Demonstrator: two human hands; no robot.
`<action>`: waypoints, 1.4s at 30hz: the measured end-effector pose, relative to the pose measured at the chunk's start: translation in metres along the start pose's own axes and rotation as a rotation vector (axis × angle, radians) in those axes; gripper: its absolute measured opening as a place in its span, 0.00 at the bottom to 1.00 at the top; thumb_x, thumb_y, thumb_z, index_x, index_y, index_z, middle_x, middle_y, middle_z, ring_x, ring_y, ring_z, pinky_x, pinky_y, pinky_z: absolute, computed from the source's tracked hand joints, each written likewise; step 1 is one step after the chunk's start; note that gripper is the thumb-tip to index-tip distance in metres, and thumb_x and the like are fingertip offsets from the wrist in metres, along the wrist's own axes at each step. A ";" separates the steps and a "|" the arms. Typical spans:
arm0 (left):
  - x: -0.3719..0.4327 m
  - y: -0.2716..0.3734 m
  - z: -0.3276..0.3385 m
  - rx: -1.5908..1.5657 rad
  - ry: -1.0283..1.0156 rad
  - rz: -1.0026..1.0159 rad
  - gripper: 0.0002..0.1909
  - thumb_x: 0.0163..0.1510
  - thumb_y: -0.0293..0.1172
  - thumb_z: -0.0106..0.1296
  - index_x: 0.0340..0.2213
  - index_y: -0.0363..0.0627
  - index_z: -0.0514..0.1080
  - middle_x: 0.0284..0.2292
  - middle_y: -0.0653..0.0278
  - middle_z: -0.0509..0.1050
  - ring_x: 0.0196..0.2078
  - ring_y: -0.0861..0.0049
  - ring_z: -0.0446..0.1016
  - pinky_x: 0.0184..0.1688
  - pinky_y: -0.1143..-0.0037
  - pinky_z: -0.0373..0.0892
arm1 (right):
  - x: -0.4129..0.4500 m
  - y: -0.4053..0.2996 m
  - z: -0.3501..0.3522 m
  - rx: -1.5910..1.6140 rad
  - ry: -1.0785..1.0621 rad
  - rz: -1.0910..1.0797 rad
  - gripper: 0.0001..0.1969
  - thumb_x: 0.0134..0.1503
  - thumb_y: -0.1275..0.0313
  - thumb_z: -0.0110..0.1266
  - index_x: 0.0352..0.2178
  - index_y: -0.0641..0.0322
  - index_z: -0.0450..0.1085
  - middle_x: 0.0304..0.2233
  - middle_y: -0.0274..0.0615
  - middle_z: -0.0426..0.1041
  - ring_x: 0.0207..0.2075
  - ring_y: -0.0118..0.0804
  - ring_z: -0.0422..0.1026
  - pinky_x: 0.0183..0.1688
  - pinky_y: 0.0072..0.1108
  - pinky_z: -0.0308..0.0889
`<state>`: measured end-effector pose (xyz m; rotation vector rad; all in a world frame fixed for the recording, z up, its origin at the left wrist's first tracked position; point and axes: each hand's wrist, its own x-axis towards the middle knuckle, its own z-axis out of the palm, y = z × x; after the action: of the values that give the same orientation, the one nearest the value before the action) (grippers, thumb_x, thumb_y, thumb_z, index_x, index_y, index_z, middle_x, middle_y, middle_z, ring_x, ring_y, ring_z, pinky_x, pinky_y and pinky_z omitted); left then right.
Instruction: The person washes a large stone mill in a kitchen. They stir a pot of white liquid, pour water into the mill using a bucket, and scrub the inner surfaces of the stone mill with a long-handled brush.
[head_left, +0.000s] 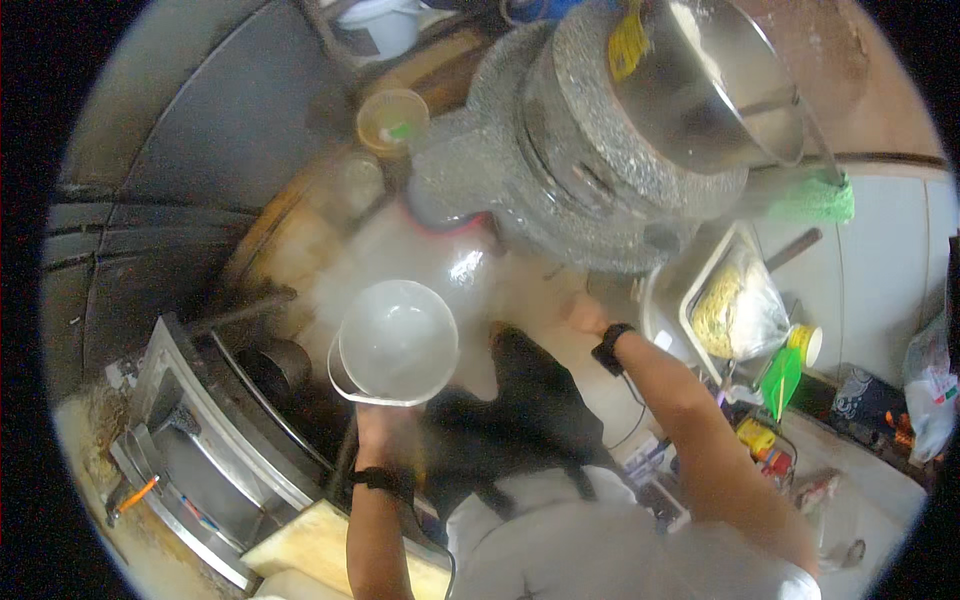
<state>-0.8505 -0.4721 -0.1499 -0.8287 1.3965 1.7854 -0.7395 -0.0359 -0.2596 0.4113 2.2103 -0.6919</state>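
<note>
My left hand (384, 433) grips a white plastic bucket (397, 341) at its near rim, where the wire-like handle also lies. The bucket's mouth faces up towards me. Most of the fingers are hidden behind the rim. Beyond it, under the stone spout, is a shiny whitish surface (450, 251) with a red edge; haze blurs it. My right hand (586, 313) is near the base of a grey stone mill (480, 157), its fingers blurred, and I cannot tell whether it touches anything. A steel pot (667, 105) sits on the mill.
A yellow brush (628, 46) hangs at the pot's side. To the right are a tray (701, 315) with bagged noodle-like food, a green cloth (814, 196) and small packets. At the left stand a plastic cup (392, 120) and a metal appliance (217, 450).
</note>
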 end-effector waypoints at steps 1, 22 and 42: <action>-0.004 0.006 0.013 -0.068 0.009 -0.009 0.19 0.58 0.36 0.45 0.46 0.34 0.62 0.30 0.57 0.76 0.24 0.71 0.75 0.27 0.73 0.74 | 0.001 0.016 0.010 0.013 -0.002 0.009 0.16 0.55 0.62 0.46 0.38 0.61 0.72 0.34 0.55 0.75 0.39 0.53 0.72 0.40 0.39 0.64; 0.312 -0.115 0.044 0.754 -0.244 0.177 0.13 0.50 0.21 0.45 0.40 0.36 0.64 0.28 0.60 0.71 0.26 0.78 0.72 0.26 0.79 0.69 | 0.302 0.300 0.216 -0.275 0.172 0.220 0.11 0.50 0.62 0.46 0.31 0.55 0.70 0.31 0.46 0.73 0.37 0.51 0.71 0.41 0.38 0.63; 0.378 -0.141 0.033 0.715 -0.375 0.161 0.27 0.46 0.25 0.42 0.50 0.32 0.58 0.29 0.46 0.75 0.19 0.62 0.76 0.20 0.74 0.75 | 0.402 0.200 0.262 0.695 0.574 0.283 0.18 0.56 0.58 0.48 0.35 0.64 0.71 0.26 0.44 0.72 0.30 0.37 0.69 0.34 0.30 0.66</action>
<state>-0.9380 -0.3618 -0.5294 -0.0057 1.6963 1.2965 -0.7524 -0.0035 -0.7782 1.3880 2.2838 -1.2969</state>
